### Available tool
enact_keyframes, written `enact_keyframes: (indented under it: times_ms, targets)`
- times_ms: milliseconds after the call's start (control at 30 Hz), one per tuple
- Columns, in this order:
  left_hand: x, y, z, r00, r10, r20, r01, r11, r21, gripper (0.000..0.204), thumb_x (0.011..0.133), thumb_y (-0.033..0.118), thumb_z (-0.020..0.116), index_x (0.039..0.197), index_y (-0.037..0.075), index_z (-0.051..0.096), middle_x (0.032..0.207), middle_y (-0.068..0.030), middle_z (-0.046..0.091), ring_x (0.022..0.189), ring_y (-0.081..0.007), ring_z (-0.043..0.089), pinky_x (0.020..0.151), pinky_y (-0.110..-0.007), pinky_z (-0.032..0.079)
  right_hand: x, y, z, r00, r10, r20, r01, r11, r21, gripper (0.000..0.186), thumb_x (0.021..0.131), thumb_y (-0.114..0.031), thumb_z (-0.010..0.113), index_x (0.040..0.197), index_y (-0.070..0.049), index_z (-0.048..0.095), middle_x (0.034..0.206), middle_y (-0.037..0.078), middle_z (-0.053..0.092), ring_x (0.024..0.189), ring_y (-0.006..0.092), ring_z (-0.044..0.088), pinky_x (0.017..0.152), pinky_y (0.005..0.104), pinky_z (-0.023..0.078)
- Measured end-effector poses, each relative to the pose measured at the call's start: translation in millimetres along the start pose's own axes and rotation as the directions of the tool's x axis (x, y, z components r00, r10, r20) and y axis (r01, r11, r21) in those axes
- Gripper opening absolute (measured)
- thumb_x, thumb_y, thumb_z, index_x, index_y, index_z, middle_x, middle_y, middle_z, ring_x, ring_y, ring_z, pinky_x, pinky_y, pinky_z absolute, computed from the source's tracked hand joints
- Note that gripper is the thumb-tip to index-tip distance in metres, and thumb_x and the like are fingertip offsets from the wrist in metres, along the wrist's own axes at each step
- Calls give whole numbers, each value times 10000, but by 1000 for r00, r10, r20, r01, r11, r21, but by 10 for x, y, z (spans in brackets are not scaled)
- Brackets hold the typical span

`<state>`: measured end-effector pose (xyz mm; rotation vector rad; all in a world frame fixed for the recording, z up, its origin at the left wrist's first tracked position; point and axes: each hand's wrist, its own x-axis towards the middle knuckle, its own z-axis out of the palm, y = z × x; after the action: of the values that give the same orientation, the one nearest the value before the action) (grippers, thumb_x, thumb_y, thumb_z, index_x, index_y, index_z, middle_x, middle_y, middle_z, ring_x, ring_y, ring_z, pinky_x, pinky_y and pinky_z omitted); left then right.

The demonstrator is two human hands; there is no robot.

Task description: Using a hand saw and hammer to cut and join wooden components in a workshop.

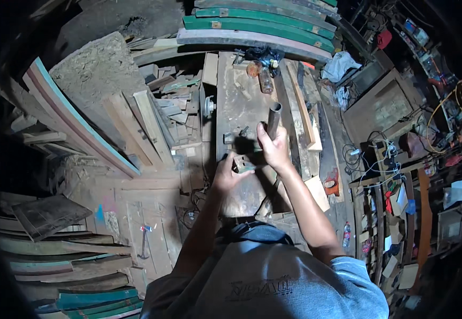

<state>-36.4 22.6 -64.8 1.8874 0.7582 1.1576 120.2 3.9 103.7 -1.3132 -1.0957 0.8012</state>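
Over the wooden workbench (pixel 233 119), both my hands are together near its front part. My right hand (pixel 276 150) is closed around a dark metal pipe (pixel 274 116), its open round end pointing up and away from me. My left hand (pixel 227 174) grips a small flat piece (pixel 241 164) between thumb and fingers, just left of the right hand. Shadow hides whether the pipe's lower end touches that piece. A small dark metal part (pixel 244 131) lies on the bench beyond my left hand.
Long boards (pixel 301 103) run along the bench's right side, near a red-handled saw (pixel 331 182). Glass jars (pixel 265 82) stand at the far end. Wood offcuts (pixel 178 114) are heaped left of the bench. A hammer (pixel 145 242) is at the lower left; tangled cables (pixel 377 154) hang right.
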Motion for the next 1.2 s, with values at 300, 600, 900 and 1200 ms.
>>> enact_keyframes:
  times_ms: [300,600,900,1200]
  targets:
    - [121,-63,-279,1000,14,24,-11,995,-98,702,708,177,917,1298,2,580,1234,-191,659,1151,-315,648,950,-414,526,96,-338,307,804,-40,594,110,990,-83,230,973,-229,704,967,0,706,842,13,705,775,66,589,704,273,508]
    - [62,-450,-291,886,-461,47,421,844,331,1001,615,346,930,1427,32,436,1363,-217,510,1318,-397,411,1122,-478,331,621,-236,676,899,-32,436,66,996,-64,428,987,-381,666,683,-93,580,581,-101,432,524,40,360,454,278,270]
    - [-491,90,693,930,-367,6,367,929,-55,995,737,156,832,1523,1,243,1417,-257,461,1329,-400,448,1132,-468,355,1005,188,-10,993,17,-113,-10,998,65,449,987,-293,658,629,-107,460,598,-80,404,589,49,354,524,296,277]
    - [-53,543,1697,566,-825,0,761,522,-386,365,809,307,835,703,-10,689,602,-66,636,657,-181,653,628,-348,543,1138,291,-233,982,-28,-187,49,993,108,437,989,-283,657,629,-92,499,591,-83,438,562,47,371,510,300,282]
